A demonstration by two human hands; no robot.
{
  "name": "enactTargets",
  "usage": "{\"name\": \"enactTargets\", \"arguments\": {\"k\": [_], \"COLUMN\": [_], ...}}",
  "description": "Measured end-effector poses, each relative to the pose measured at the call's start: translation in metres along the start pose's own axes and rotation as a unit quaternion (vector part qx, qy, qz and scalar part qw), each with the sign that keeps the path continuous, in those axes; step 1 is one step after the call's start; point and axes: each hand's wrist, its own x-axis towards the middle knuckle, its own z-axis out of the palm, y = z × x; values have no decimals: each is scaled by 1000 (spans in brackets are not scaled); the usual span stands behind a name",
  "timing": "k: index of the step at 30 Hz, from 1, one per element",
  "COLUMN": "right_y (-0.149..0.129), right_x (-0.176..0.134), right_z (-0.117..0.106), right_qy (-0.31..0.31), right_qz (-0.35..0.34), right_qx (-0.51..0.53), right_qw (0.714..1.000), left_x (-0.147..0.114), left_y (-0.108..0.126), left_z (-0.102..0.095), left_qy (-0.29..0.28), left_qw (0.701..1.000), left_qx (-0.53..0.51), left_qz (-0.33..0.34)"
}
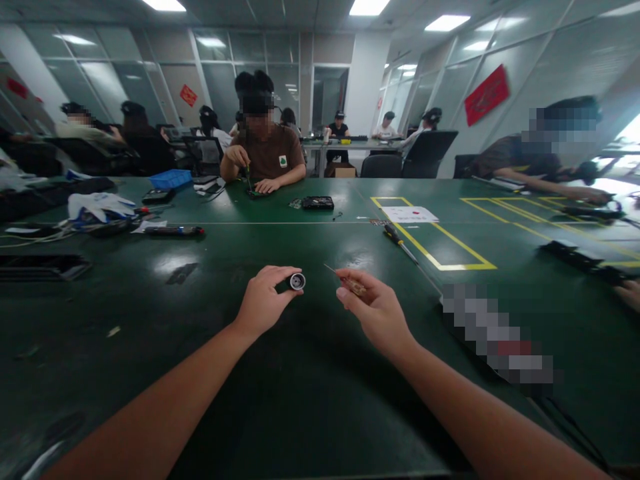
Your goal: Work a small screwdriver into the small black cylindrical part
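Above the green table, my left hand (263, 300) is closed around a short cylindrical part (297, 282). The part has a silvery rim and a dark body, and its round end faces me with small details inside. My right hand (377, 307) grips a small screwdriver (356, 286) by its translucent amber handle. Its thin shaft points left toward the cylindrical part, with a gap between them. Most of the cylinder's body is hidden by my left fingers.
On the green table (225, 400), a yellow-black screwdriver (400, 241) lies beyond my right hand, near a blurred-out long object (495, 333). White gloves (100, 207), a blue tray (171, 179) and a black device (318, 203) lie farther off. A co-worker (265, 153) sits opposite.
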Motion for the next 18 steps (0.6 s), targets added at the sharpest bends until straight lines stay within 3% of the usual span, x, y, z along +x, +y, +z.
{"name": "enactTargets", "arguments": {"k": [7, 18], "right_y": [-7, -7], "right_x": [-12, -10], "right_z": [3, 3], "right_qy": [3, -53], "right_qz": [-69, -51], "right_qx": [-68, -134], "right_qw": [995, 988], "left_x": [-1, -1], "left_y": [3, 7], "left_z": [0, 1], "left_qy": [-6, -21], "left_qw": [1000, 999], "left_qx": [-5, -8], "left_qz": [3, 39]}}
